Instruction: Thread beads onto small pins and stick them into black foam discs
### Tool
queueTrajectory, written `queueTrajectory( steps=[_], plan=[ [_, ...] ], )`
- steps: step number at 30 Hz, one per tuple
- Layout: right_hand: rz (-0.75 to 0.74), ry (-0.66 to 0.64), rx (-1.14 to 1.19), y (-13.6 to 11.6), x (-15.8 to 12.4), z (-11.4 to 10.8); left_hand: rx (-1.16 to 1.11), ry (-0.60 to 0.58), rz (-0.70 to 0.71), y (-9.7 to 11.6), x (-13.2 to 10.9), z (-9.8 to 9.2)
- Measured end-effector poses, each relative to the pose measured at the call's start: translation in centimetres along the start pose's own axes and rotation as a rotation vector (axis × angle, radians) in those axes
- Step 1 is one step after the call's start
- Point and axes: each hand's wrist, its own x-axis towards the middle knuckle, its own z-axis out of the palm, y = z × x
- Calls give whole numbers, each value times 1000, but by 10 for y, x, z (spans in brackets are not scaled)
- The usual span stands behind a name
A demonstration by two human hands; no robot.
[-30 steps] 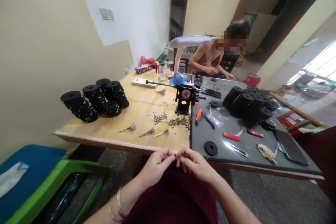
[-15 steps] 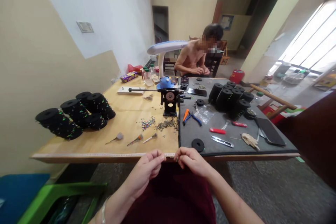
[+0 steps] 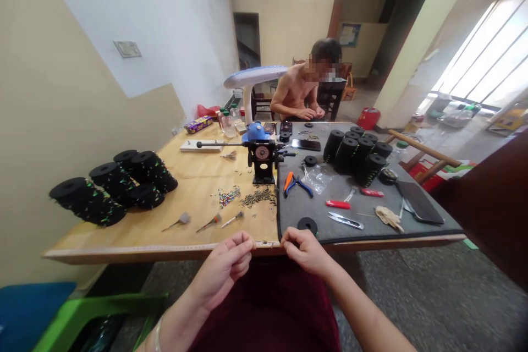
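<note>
My left hand (image 3: 231,257) and my right hand (image 3: 304,252) are both closed in a pinch at the table's front edge, a short gap between them. Whatever is between the fingertips is too small or thin to make out. A measuring tape (image 3: 165,248) runs along that edge, just behind my fingers. Close behind my right hand lies a flat black foam spool (image 3: 314,225). Beyond my left hand are several thin sticks with grey tufted ends (image 3: 215,220), a pile of coloured beads (image 3: 229,196) and a heap of small metallic pieces (image 3: 258,197).
A black crank device (image 3: 263,160) stands mid-table before a blue-white lamp (image 3: 256,74). Stacked black spools stand left (image 3: 105,176) and right (image 3: 345,155). On the grey mat (image 3: 297,212) lie pliers (image 3: 303,186), thread snips (image 3: 345,220) and a red-handled cutter (image 3: 338,204). Another person (image 3: 299,91) sits opposite.
My hands have moved slightly apart, the right one shifting to the right, so the gap between the fingertips is wider. The whole scene has slid a little to the left in view.
</note>
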Motion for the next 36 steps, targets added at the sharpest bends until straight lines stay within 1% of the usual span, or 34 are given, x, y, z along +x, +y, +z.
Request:
queueTrajectory(
  steps=[2, 6, 11, 15, 19, 23, 29, 36],
  plan=[
    [-9, 0, -32, 2, -2, -3, -20, -24, -9, 2, -1, 0],
    [-81, -6, -60, 3, -4, -7, -41, -67, -30, 3, 0, 1],
    [-103, 48, -61, -8, 0, -9, -60, -95, -40, 3, 2, 3],
    [-152, 22, -26, -20, 5, -6, -62, -100, -45, 4, 2, 5],
    [-186, 15, -23, -25, 10, 3, -69, -113, -46, 4, 3, 5],
    [-185, 2, -1, -24, 13, 8, -74, -112, -46, 3, 3, 3],
    [-160, 29, 26, -15, 11, 6, -106, -113, -36, 3, 3, 0],
    [-159, 57, -80, 2, 5, -1, -115, -97, -24, 5, 4, 2]
  ],
)
